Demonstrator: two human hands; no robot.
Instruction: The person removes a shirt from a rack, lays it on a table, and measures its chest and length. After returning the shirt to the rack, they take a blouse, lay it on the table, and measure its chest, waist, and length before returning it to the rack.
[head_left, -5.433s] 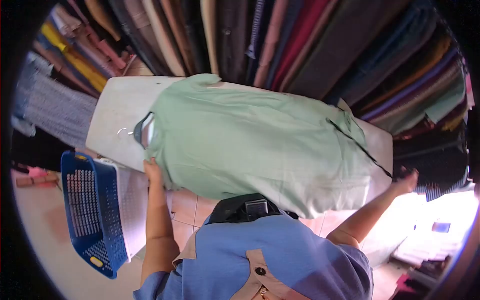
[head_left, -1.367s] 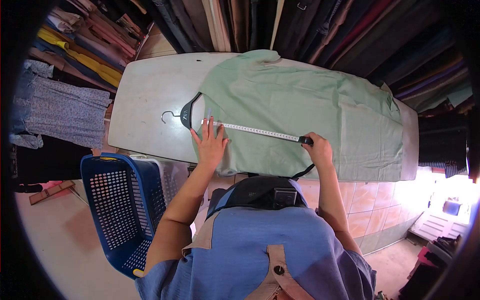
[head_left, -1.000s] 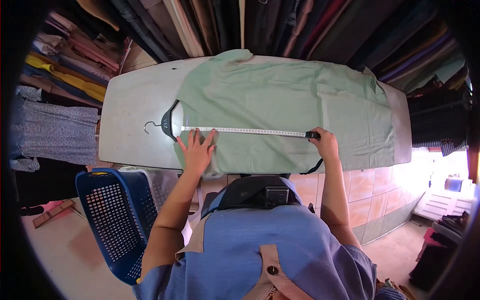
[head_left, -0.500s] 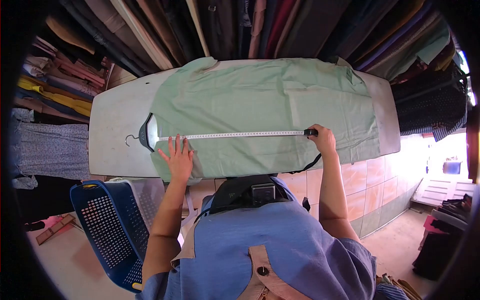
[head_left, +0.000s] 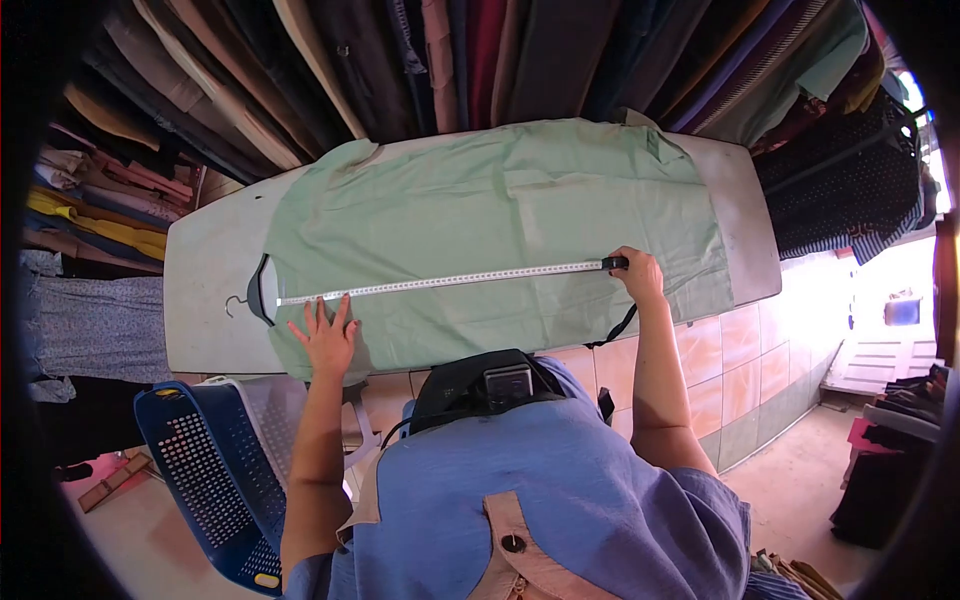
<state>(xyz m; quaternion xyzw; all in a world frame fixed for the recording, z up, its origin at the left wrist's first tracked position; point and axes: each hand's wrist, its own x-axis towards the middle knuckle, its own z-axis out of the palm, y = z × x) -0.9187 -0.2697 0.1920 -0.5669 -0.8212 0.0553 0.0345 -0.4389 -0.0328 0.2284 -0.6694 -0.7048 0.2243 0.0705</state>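
Observation:
A light green garment [head_left: 450, 220] lies spread over a pale table [head_left: 205, 240], with a dark hanger [head_left: 262, 290] at its neck end. A white tape measure strip [head_left: 450, 280] stretches lengthwise across the garment. My left hand [head_left: 328, 340] lies flat with fingers spread, its fingertips at the strip near the hanger end. At the other end, my right hand [head_left: 640, 275] is closed around the black tape case [head_left: 615, 263]. A dark strap hangs from that hand over the garment's near edge.
Clothes hang in a dense row [head_left: 540, 70] behind the table. Folded clothes [head_left: 100, 215] and a patterned garment [head_left: 95, 325] are at the left. A blue perforated basket [head_left: 205, 480] stands at the near left. Dark dotted clothing [head_left: 850, 190] hangs at the right.
The view has shifted and turned slightly, so the table and garment appear further left and tilted. My left hand appears lower and further left; my right hand still grips the tape case.

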